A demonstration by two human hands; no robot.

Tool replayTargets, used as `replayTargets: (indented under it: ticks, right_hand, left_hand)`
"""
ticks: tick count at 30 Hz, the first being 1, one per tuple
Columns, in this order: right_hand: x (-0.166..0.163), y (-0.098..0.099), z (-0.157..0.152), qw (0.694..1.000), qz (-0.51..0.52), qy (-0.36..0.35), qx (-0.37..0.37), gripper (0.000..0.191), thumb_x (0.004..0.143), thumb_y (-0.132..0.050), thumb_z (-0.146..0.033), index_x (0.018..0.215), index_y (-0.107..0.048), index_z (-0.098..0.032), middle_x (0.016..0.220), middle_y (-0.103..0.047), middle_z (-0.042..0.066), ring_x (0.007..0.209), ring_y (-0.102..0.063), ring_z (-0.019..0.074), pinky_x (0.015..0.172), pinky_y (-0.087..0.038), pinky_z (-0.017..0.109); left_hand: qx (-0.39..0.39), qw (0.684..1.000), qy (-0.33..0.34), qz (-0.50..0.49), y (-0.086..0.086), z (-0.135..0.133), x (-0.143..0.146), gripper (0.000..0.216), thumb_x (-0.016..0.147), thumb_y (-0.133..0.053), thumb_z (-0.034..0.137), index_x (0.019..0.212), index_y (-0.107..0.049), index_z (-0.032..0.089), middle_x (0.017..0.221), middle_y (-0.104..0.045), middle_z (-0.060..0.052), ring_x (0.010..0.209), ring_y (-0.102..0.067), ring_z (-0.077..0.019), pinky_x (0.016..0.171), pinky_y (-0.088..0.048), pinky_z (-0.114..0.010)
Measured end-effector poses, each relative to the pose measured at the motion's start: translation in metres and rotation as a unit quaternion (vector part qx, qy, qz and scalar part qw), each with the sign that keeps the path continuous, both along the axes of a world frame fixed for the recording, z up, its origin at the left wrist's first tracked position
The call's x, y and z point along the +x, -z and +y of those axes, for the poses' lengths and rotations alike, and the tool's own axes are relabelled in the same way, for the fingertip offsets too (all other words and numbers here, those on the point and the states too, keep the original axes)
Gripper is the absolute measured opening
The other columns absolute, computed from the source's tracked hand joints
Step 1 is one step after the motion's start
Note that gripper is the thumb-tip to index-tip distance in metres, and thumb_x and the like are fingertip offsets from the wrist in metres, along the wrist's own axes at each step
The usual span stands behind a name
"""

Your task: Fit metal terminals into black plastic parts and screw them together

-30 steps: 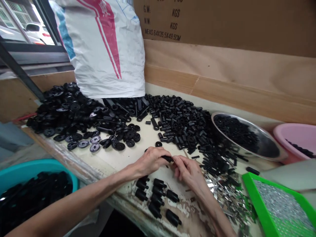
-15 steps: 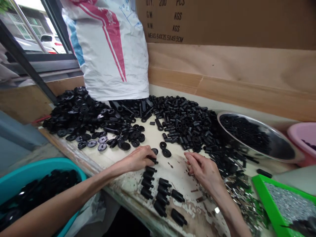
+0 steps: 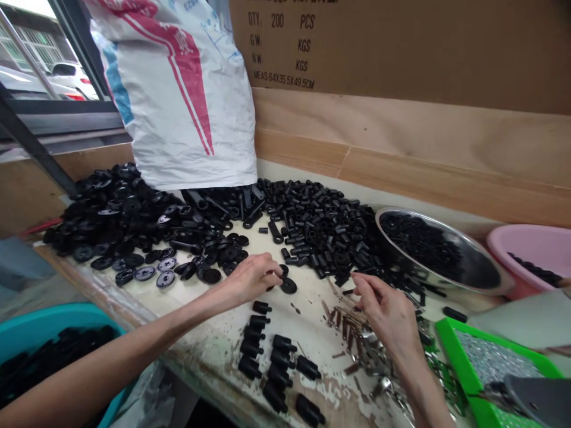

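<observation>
My left hand (image 3: 256, 277) is over the table with its fingers curled down on a small black disc, mostly covered by the fingertips. Just right of it lie two more black discs (image 3: 289, 286). Below the hand, several black stepped cylinders (image 3: 251, 347) lie in rough rows near the table's front edge. My right hand (image 3: 387, 312) is closed in a pinch above a heap of small brown and silvery metal strips (image 3: 350, 324). What sits between its fingertips is too small and hidden to name.
Behind lie piles of black round parts (image 3: 129, 208) and short black tubes (image 3: 321, 223), under a white sack (image 3: 191, 119). At right are a steel bowl (image 3: 484, 276), a pink basin (image 3: 535, 238), a green tray (image 3: 450, 339) and a power driver (image 3: 526, 395). A teal tub (image 3: 100, 315) is at lower left.
My left hand has let go of a black cylinder, now in the row, and moved up onto a disc. My right hand has shifted right, over the metal strips. The view has turned slightly.
</observation>
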State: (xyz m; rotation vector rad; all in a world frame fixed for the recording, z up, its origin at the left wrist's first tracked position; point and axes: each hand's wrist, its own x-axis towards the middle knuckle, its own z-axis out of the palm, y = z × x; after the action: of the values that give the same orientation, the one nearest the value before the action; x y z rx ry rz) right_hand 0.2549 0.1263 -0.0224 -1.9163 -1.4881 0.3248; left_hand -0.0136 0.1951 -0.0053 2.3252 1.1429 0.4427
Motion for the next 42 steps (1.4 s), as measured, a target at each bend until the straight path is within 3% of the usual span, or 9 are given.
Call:
replayTargets:
  ticks: [6,11,18,21,25,30,32,34,42]
  right_hand:
    - [0.013,0.006,0.002,0.998,-0.045,0.041,0.033,0.04,0.087,-0.043,-0.045,0.1,-0.069,-0.018,0.083,-0.072,0.01,0.072,-0.066,0.0238,0.063,-0.046,0.032]
    - [0.027,0.015,0.002,0.993,-0.103,0.044,0.034,0.03,0.086,-0.044,-0.033,0.095,-0.07,-0.019,0.09,-0.07,0.009,0.075,-0.063,0.0217,0.071,-0.044,0.033]
    - [0.021,0.032,0.006,0.991,-0.133,-0.007,0.013,0.023,0.082,-0.048,-0.023,0.092,-0.069,-0.022,0.089,-0.063,0.006,0.08,-0.058,0.0203,0.07,-0.04,0.031]
    - [0.018,0.033,0.008,0.992,-0.12,-0.03,0.022,0.019,0.08,-0.049,-0.02,0.083,-0.068,-0.021,0.085,-0.059,0.006,0.081,-0.055,0.0204,0.07,-0.04,0.03]
    - [0.011,0.022,0.008,0.995,-0.065,-0.063,0.048,0.012,0.077,-0.051,-0.021,0.078,-0.063,-0.019,0.078,-0.057,0.004,0.072,-0.054,0.018,0.069,-0.043,0.03]
    - [-0.034,-0.006,-0.001,0.99,0.056,-0.107,0.078,0.037,0.092,-0.038,-0.032,0.126,-0.046,-0.02,0.084,-0.058,0.002,0.067,-0.056,0.0136,0.059,-0.047,0.024]
    - [-0.055,-0.014,-0.006,0.967,0.191,-0.145,0.089,0.036,0.089,-0.046,-0.034,0.123,-0.051,-0.022,0.085,-0.059,0.002,0.069,-0.056,0.014,0.062,-0.047,0.024]
    - [-0.069,-0.017,-0.008,0.953,0.253,-0.132,0.098,0.033,0.085,-0.054,-0.036,0.114,-0.056,-0.021,0.085,-0.063,0.003,0.071,-0.059,0.0146,0.064,-0.048,0.025]
    - [-0.071,-0.003,-0.012,0.952,0.282,-0.073,0.091,0.025,0.08,-0.063,-0.037,0.096,-0.07,-0.019,0.073,-0.068,0.002,0.067,-0.062,0.0157,0.067,-0.05,0.027]
  left_hand:
    - [0.055,0.998,-0.007,0.001,0.018,0.038,0.045,0.014,0.076,-0.055,0.017,0.088,-0.063,0.019,0.09,-0.052,-0.005,0.089,-0.051,-0.0215,0.073,-0.039,-0.029]
    - [0.059,0.998,0.0,-0.037,0.026,0.049,0.056,0.01,0.074,-0.055,0.014,0.082,-0.059,0.016,0.091,-0.053,-0.006,0.09,-0.048,-0.022,0.077,-0.039,-0.032]
    - [0.005,0.986,-0.054,-0.157,0.001,0.02,0.042,0.017,0.084,-0.05,0.029,0.094,-0.058,0.018,0.08,-0.058,0.0,0.075,-0.053,-0.0152,0.066,-0.039,-0.026]
    - [-0.101,0.964,-0.055,-0.241,-0.003,-0.002,0.038,0.022,0.081,-0.054,0.028,0.099,-0.059,0.016,0.074,-0.058,0.001,0.065,-0.052,-0.0114,0.059,-0.039,-0.022]
    - [-0.27,0.888,-0.05,-0.369,-0.002,-0.02,0.036,0.027,0.073,-0.061,0.022,0.099,-0.061,0.013,0.071,-0.057,0.002,0.06,-0.049,-0.0082,0.055,-0.037,-0.02]
    - [-0.314,0.867,-0.023,-0.386,0.006,-0.025,0.037,0.03,0.07,-0.066,0.023,0.099,-0.063,0.014,0.069,-0.056,0.002,0.056,-0.048,-0.0073,0.052,-0.036,-0.019]
    - [-0.334,0.852,0.001,-0.404,0.008,-0.026,0.038,0.03,0.068,-0.068,0.021,0.097,-0.065,0.014,0.073,-0.059,0.002,0.061,-0.05,-0.0083,0.056,-0.039,-0.02]
    - [-0.345,0.838,0.023,-0.421,0.01,-0.027,0.039,0.028,0.068,-0.067,0.019,0.096,-0.066,0.015,0.077,-0.06,0.001,0.066,-0.052,-0.0092,0.06,-0.041,-0.02]
    - [-0.356,0.845,-0.008,-0.399,0.009,-0.027,0.041,0.027,0.069,-0.066,0.018,0.095,-0.069,0.014,0.075,-0.064,0.0,0.056,-0.048,-0.0072,0.053,-0.036,-0.019]
